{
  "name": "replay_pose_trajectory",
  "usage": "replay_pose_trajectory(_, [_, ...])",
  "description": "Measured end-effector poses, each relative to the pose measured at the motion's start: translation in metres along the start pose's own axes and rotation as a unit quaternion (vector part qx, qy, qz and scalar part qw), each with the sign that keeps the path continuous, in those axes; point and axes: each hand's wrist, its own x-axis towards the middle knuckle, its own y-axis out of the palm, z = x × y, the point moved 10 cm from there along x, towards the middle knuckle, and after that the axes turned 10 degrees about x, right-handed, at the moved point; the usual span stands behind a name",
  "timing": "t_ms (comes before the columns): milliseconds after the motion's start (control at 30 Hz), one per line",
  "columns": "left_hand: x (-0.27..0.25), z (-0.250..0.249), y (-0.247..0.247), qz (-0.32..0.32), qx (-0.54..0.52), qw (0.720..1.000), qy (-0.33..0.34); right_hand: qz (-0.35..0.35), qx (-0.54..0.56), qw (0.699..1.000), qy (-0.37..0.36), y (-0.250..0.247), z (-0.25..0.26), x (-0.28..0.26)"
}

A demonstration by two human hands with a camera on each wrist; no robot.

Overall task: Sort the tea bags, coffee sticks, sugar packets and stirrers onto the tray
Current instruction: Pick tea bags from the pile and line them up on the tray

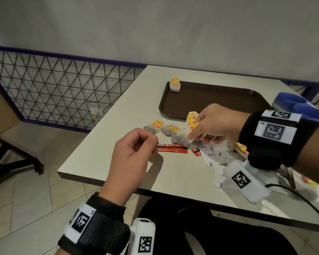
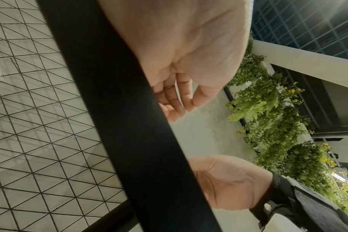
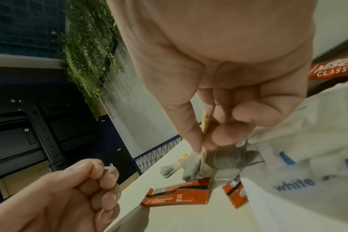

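Note:
My right hand (image 1: 193,135) pinches a tea bag (image 1: 184,140) by its yellow tag, low over the pile; the right wrist view shows that tag (image 3: 205,124) between thumb and forefinger. My left hand (image 1: 154,144) hovers with curled fingers just left of two red coffee sticks (image 1: 171,148) lying on the table, and I see nothing in it. The brown tray (image 1: 210,100) holds a small stack of tea bags (image 1: 175,84) in its far left corner. Loose tea bags (image 1: 155,126) lie before the tray. White sugar packets (image 1: 217,153) lie under my right wrist. No stirrers are visible.
The white table's (image 1: 103,162) near-left corner is just under my left hand. A blue and white object (image 1: 298,105) sits at the tray's right end. A wire-mesh fence (image 1: 53,85) and a chair base (image 1: 17,162) stand to the left.

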Motion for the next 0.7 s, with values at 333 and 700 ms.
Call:
replay_pose_trajectory(333, [0.0,0.001,-0.004,-0.017,-0.009,1.0,0.005,0.054,0.034,0.989,-0.132,0.007,0.042,-0.021])
replay_pose_trajectory(700, [-0.004,-0.003,0.006,0.044,-0.083,0.995,-0.02,0.173,0.061,0.962,-0.201,0.033,0.071,-0.047])
